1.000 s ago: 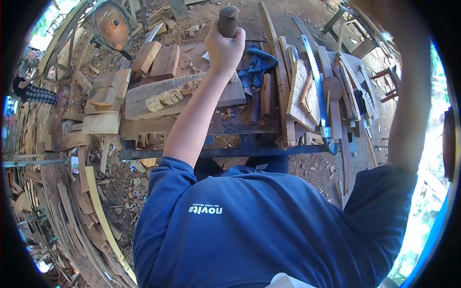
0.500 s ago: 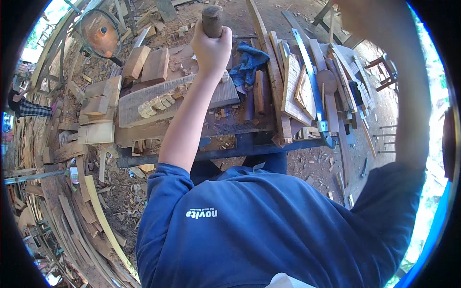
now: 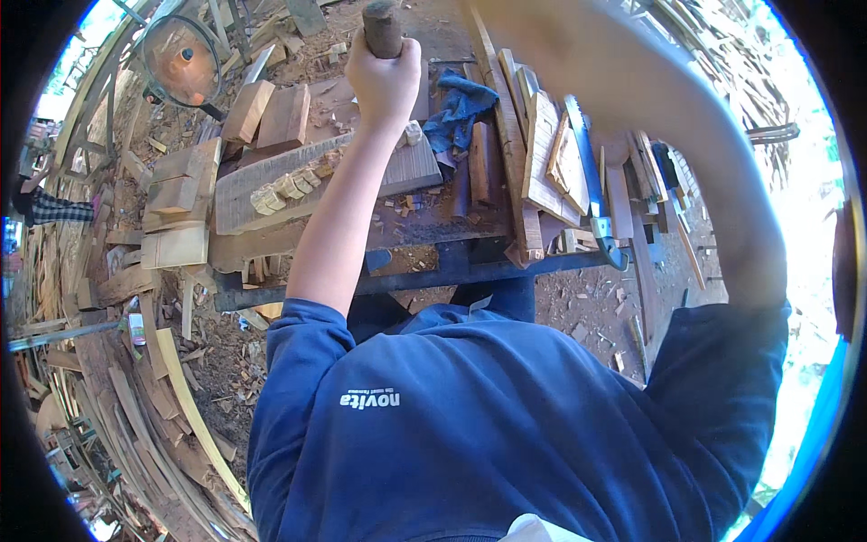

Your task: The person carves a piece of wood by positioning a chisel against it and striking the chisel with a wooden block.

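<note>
My left hand [image 3: 383,86] is wrapped round a dark, upright wooden cylinder [image 3: 382,23], held above the far side of the workbench. Below it lies a grey plank [image 3: 235,203] carrying a row of small pale, rough-cut wood pieces [image 3: 280,191], partly behind my forearm. My right hand [image 3: 533,41] is a motion smear at the top, over boards right of centre; its fingers and anything in them cannot be made out. Beside the upright cylinder is a crumpled blue cloth [image 3: 456,113]. A saw with a pale blade and blue handle [image 3: 603,235] lies among stacked boards [image 3: 551,163] on the right.
Wood blocks [image 3: 181,190] are stacked at the bench's left. A round black-rimmed object with an orange middle [image 3: 185,68] stands beyond them. Another person in checked trousers [image 3: 54,208] is at the far left. Scrap timber piles [image 3: 135,379] cover the left ground.
My right arm has swung leftward from the upper right edge to over the boards, now blurred. My left hand keeps its grip, appearing higher and further left as the view shifts.
</note>
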`<action>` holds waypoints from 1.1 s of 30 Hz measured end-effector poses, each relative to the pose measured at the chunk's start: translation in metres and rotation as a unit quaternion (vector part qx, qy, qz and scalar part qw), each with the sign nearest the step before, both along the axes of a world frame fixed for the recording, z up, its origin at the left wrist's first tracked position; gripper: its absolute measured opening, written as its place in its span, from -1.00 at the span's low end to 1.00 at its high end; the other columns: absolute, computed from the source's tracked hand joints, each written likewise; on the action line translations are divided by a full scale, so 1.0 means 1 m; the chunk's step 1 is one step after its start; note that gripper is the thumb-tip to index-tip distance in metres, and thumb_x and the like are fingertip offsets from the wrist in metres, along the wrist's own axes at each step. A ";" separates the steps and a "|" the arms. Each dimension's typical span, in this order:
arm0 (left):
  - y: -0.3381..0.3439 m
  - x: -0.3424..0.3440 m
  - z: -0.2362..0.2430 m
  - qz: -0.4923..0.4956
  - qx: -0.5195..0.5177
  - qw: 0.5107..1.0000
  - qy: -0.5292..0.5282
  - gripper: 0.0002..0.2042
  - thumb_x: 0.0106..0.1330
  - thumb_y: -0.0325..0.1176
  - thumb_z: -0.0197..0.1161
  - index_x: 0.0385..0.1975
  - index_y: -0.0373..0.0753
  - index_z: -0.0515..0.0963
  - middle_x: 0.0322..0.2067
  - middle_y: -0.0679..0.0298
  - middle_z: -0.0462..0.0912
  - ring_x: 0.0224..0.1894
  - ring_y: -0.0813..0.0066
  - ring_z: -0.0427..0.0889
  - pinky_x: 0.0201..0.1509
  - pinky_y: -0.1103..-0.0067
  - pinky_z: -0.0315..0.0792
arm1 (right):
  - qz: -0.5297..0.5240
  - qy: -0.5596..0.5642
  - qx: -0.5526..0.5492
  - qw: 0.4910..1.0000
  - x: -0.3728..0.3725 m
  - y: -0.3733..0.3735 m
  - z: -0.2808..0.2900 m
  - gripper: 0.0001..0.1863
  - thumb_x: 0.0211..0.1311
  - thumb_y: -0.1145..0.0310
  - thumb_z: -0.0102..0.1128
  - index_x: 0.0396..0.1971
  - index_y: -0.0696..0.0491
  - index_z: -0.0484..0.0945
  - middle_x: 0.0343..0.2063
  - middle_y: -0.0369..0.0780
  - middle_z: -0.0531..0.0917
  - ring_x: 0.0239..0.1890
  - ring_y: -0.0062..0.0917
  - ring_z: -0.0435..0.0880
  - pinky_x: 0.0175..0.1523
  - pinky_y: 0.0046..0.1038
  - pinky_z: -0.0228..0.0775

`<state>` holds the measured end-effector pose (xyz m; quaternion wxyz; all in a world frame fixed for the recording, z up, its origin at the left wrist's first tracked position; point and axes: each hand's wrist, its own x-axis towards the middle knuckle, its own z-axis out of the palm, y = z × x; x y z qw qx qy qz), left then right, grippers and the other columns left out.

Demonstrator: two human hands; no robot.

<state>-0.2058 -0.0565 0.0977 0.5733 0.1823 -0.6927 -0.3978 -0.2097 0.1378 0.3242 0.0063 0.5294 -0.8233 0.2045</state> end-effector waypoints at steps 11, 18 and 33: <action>-0.007 0.000 -0.006 -0.011 0.008 1.000 -0.008 -0.81 0.16 -0.38 0.31 -0.44 -0.33 0.46 -0.56 0.27 0.57 -0.50 0.45 0.55 -0.30 0.44 0.45 | -0.035 0.163 -0.221 0.961 -0.002 0.008 -0.008 -0.36 0.48 0.30 0.04 0.42 0.25 0.10 -0.41 -0.11 0.64 -0.48 -0.54 0.66 -0.48 -0.47 0.56; -0.012 -0.001 -0.014 -0.004 -0.027 1.000 -0.011 -0.80 0.15 -0.37 0.32 -0.41 -0.34 0.47 -0.54 0.25 0.58 -0.48 0.45 0.55 -0.29 0.45 0.45 | -0.074 -0.190 0.229 0.952 -0.005 0.007 0.013 -0.35 0.48 0.22 0.10 0.43 0.17 0.14 -0.45 -0.13 0.66 -0.60 -0.58 0.59 -0.59 -0.52 0.50; -0.022 -0.004 -0.022 0.002 -0.030 0.999 -0.022 -0.77 0.11 -0.35 0.34 -0.49 -0.34 0.44 -0.60 0.25 0.55 -0.52 0.42 0.54 -0.32 0.42 0.46 | -0.111 -0.123 0.217 0.962 0.025 -0.008 0.007 -0.58 0.50 0.26 -0.06 0.11 0.31 0.37 -0.61 -0.34 0.43 -0.71 -0.65 0.41 -0.66 -0.58 0.33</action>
